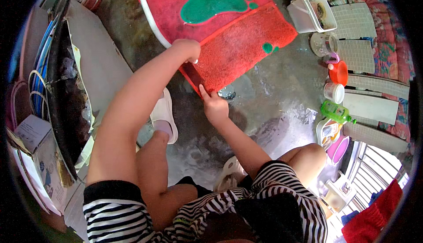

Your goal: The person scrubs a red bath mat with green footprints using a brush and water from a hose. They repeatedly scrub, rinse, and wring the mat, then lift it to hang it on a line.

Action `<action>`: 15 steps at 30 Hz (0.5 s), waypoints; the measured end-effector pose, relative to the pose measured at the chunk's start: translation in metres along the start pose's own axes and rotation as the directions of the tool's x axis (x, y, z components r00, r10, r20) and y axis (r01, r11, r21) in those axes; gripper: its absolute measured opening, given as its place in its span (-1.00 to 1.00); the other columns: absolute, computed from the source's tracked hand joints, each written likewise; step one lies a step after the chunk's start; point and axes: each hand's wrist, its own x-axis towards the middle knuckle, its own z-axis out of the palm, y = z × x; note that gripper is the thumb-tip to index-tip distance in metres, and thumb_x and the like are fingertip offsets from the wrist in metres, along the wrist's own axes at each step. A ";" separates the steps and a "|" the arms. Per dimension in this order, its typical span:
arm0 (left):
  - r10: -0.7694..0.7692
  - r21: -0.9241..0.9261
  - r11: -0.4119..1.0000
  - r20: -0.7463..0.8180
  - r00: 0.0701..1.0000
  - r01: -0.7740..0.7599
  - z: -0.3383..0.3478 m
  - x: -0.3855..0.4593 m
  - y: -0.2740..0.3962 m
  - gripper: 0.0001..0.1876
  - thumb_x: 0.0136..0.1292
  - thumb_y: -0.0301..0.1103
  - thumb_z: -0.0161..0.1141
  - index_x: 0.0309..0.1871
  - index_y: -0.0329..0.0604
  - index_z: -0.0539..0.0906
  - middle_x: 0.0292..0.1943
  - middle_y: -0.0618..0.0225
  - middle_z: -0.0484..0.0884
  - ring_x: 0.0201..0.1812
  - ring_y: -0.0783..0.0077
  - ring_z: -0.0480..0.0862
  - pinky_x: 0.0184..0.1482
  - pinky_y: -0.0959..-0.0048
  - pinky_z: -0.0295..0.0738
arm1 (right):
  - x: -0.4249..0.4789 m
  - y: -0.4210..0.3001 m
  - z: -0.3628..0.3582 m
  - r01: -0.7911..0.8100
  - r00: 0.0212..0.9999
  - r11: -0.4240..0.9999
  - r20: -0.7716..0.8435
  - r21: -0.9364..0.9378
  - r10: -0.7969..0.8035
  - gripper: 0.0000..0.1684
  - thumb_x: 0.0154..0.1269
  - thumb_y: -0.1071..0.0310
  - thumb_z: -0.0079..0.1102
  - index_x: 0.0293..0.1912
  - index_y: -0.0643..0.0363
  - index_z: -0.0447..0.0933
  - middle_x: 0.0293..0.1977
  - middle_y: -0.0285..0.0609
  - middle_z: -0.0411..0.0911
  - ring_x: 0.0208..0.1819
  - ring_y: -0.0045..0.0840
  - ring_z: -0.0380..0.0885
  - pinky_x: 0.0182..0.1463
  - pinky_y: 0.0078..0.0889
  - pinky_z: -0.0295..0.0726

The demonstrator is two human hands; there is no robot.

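Note:
A red floor mat (241, 45) with a green footprint design lies on the wet concrete floor, one part folded over and showing fluffy pile. My left hand (187, 50) is closed at the mat's left edge, by the fold; its fingertips are mostly hidden. At the near corner, my right hand (215, 107) grips the edge with the index finger stretched along it. Between my hands runs a dark red-brown strip (193, 74); whether it is mat or a separate thing I cannot tell. A white hose (150, 21) curves along the mat's left side, passing behind my left wrist.
A white bucket (295, 18), a floral jug (320, 44), an orange bowl (338, 73), a white tub (334, 92) and a green bottle (335, 111) line the right side. Grey boards (96, 45) and a cardboard box (33, 134) stand left. Soapy water (228, 92) lies by the mat.

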 end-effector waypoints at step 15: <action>0.278 -0.110 0.958 0.116 0.954 -0.266 -0.001 0.010 0.042 -0.84 0.09 -0.30 0.26 -0.29 -0.14 0.71 -0.56 0.36 0.66 -0.55 0.48 0.59 -0.48 0.37 0.46 | -0.036 0.081 -0.039 -0.277 0.951 0.959 -0.160 -0.055 0.265 -0.36 0.16 0.41 0.03 0.25 -0.29 0.34 -0.54 -0.12 0.43 -0.57 -0.21 0.49 -0.50 -0.12 0.49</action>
